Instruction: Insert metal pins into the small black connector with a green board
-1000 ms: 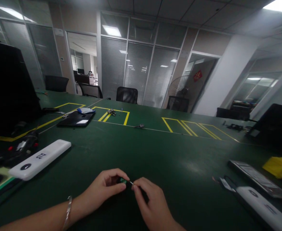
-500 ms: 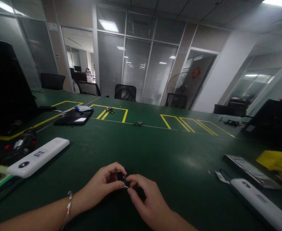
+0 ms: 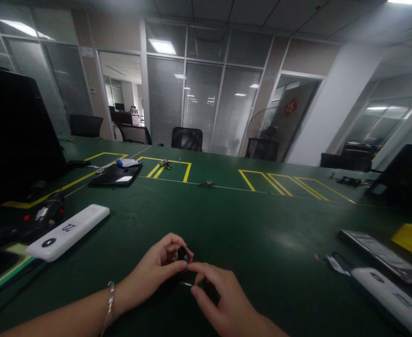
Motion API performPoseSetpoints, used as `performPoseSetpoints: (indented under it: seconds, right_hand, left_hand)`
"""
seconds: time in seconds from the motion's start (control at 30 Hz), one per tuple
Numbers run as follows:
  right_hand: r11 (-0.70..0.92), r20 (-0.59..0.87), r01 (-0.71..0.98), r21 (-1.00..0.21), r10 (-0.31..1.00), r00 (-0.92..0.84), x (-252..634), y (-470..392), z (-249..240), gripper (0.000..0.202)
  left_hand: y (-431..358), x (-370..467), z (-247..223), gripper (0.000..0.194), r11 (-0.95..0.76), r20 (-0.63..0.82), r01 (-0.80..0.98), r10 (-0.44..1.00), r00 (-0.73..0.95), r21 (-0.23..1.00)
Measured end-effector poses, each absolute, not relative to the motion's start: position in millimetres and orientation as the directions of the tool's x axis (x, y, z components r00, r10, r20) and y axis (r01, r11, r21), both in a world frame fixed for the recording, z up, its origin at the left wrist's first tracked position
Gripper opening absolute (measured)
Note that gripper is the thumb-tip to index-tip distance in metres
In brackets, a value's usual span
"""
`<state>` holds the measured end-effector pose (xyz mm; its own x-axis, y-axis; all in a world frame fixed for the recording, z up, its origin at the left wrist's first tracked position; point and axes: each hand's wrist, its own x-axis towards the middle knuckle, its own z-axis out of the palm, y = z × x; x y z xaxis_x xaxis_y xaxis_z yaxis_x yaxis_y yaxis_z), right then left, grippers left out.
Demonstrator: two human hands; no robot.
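1. While both hands work low in the view, the green table (image 3: 262, 224) spreads wide under everything, marked with yellow outlined boxes farther back.
2. At the left edge stands a big black monitor (image 3: 16, 135), dark and seen from an angle.
3. Left of the hands lies a white power bank (image 3: 69, 231) with "22" printed on it; a second white power bank (image 3: 392, 299) lies at the lower right, next to a flat phone-like slab (image 3: 381, 255).
4. Left hand (image 3: 157, 269), a bracelet on its wrist, has thumb and fingers curled together, pinching a small black part (image 3: 182, 253) just above the table.
5. Right hand (image 3: 220, 299) touches the left at the fingertips; its forefinger and thumb are pressed onto a thin metal pin (image 3: 186, 283) just below the black part. Whether the pin joins the part cannot be told.
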<state>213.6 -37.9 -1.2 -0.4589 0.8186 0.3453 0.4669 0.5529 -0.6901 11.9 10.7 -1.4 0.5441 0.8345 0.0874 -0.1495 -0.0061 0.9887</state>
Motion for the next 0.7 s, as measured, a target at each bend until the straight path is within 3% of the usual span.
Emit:
performPoseSetpoints:
  seconds: [0.17,0.3,0.43,0.7]
  right_hand:
    - [0.510,0.348,0.477,-0.716,0.852,-0.390,214.2,-37.6,1.8,0.021]
    - [0.488,0.358,0.497,-0.718,0.871,-0.337,214.5,-34.5,4.1,0.017]
    - [0.469,0.349,0.604,-0.644,0.883,-0.315,213.8,-32.5,2.0,0.024]
    - [0.446,0.322,0.720,-0.532,0.893,-0.315,213.0,-32.2,-1.5,0.024]
  left_hand:
    - [9.3,8.8,0.3,0.030,-0.109,0.092,0.002,0.852,0.515,0.994]
    - [8.9,6.9,-2.5,0.031,-0.126,0.102,0.014,0.858,0.504,0.992]
    - [7.8,7.1,0.6,0.021,-0.180,0.133,0.043,0.847,0.515,0.983]
    - [4.9,8.1,10.2,0.025,-0.319,0.185,0.145,0.801,0.569,0.937]
